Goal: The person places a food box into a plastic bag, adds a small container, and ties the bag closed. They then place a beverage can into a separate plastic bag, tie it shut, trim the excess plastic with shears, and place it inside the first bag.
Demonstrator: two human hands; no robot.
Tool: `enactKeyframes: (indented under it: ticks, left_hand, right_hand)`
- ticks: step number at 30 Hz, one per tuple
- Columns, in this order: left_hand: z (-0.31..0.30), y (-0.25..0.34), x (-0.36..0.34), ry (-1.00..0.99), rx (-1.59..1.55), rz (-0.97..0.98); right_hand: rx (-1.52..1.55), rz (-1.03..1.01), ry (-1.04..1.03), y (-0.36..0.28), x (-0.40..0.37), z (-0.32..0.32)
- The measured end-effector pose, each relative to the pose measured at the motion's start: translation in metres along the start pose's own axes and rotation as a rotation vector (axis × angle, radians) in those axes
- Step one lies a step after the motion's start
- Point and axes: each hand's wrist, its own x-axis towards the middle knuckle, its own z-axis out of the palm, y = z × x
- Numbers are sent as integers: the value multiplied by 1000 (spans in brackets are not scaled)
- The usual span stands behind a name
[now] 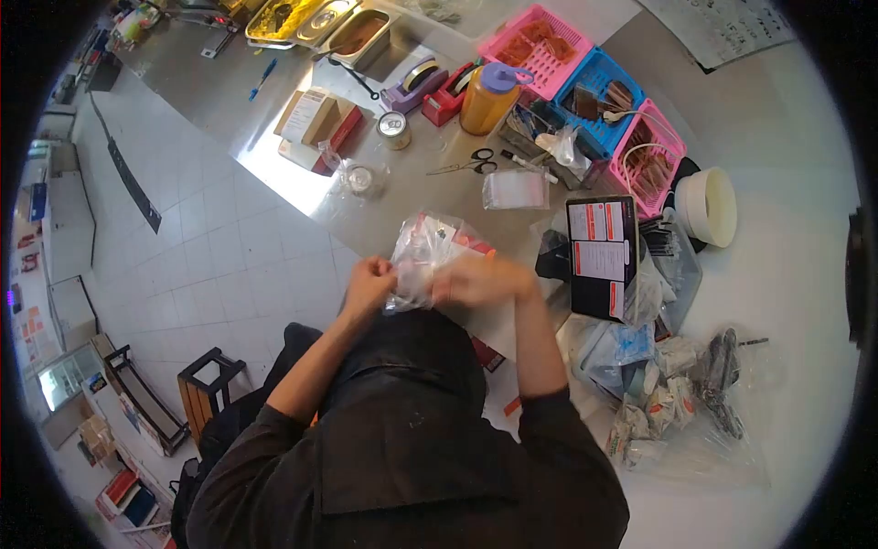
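A clear plastic bag (pixel 416 240) with white and red-orange items inside lies at the table edge, right in front of my body. My left hand (pixel 369 285) is closed in a pinch at the bag's left edge. Over the bag's right side, my right hand (pixel 480 280) is smeared by motion, and its fingers cannot be made out. Beyond the bag sit a small can in clear plastic (pixel 359 179), a pair of scissors (pixel 476 165) and a pack of small clear bags (pixel 516 190).
Farther back are a can (pixel 393 130), boxes (pixel 315 123), tape dispensers (pixel 448 99) and an orange bottle (pixel 489 101). Pink and blue baskets (pixel 599 82) line the right. A black box with labels (pixel 601 256) stands close to my right hand. A stool (pixel 210 384) is on the floor at left.
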Motion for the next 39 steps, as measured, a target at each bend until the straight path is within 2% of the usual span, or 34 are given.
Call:
enactKeyframes:
  ticks: [1, 2, 3, 4, 6, 9, 10, 13, 14, 17, 18, 20, 21, 22, 24, 26, 27, 28, 30, 31, 32, 33, 35, 39]
  left_hand:
    - [8, -1, 2, -60, 228, -26]
    - [13, 23, -11, -121, 309, -45]
    - [15, 21, -13, -175, 230, -29]
    - [16, 17, -15, -230, 153, -15]
    - [11, 20, -20, -308, 73, 7]
    - [2, 13, -13, -313, 214, 157]
    - [-2, 16, -11, -431, 117, 101]
    - [2, 31, -8, -454, -29, -282]
    - [15, 26, -7, -363, -398, -417]
    - [23, 46, -3, -317, -591, -644]
    - [27, 19, 6, -353, -498, -546]
    - [42, 26, 2, -189, 2, -306]
    - [50, 28, -3, -109, 247, -182]
    - [57, 15, -7, -98, -45, -168]
    - [56, 13, -13, -121, -223, -138]
    - [57, 14, -18, -145, -369, -160]
    - [57, 15, -18, -150, -412, -156]
    - [58, 16, -18, -152, -454, -155]
    - [62, 18, -17, -134, -520, -135]
    - [64, 16, -17, -115, -502, -108]
    - [67, 15, -17, -99, -481, -78]
    - [68, 14, -17, -84, -456, -44]
    - [68, 18, -20, -82, -474, -102]
    - [64, 20, -24, -71, -446, -123]
  right_hand:
    - [78, 10, 67, 20, 11, -25]
    - [257, 209, 297, 25, 28, -50]
    - [103, 268, 534, 42, 44, -76]
    - [-656, 189, 742, 81, 62, -105]
    - [-1104, 268, 721, 123, 70, -136]
    - [-1189, 285, 498, 149, 77, -155]
    - [-1247, 265, 436, 149, 80, -160]
    - [-1315, 218, 301, 134, 95, -162]
    - [-1323, 212, 271, 130, 98, -162]
    - [-1343, 146, 212, 132, 106, -170]
    - [-1370, 157, 67, 126, 107, -178]
    - [-1412, 224, 28, 74, 90, -173]
    - [-1319, 165, 109, 61, 70, -168]
    - [-1226, 110, 186, 47, 46, -162]
    - [-549, 401, 148, -21, 8, -129]
    - [369, 501, 349, -33, -35, -64]
    - [505, 452, 321, -21, -55, -30]
    - [655, 576, 290, -31, -56, -3]
    - [1083, 380, 542, -16, -75, 87]
    - [1202, 104, 623, -11, -64, 118]
    - [1270, 215, 719, -21, -63, 140]
    - [1171, 277, 751, -23, -58, 156]
    - [1251, 468, 810, -22, -50, 177]
    - [1245, 380, 818, -7, -43, 190]
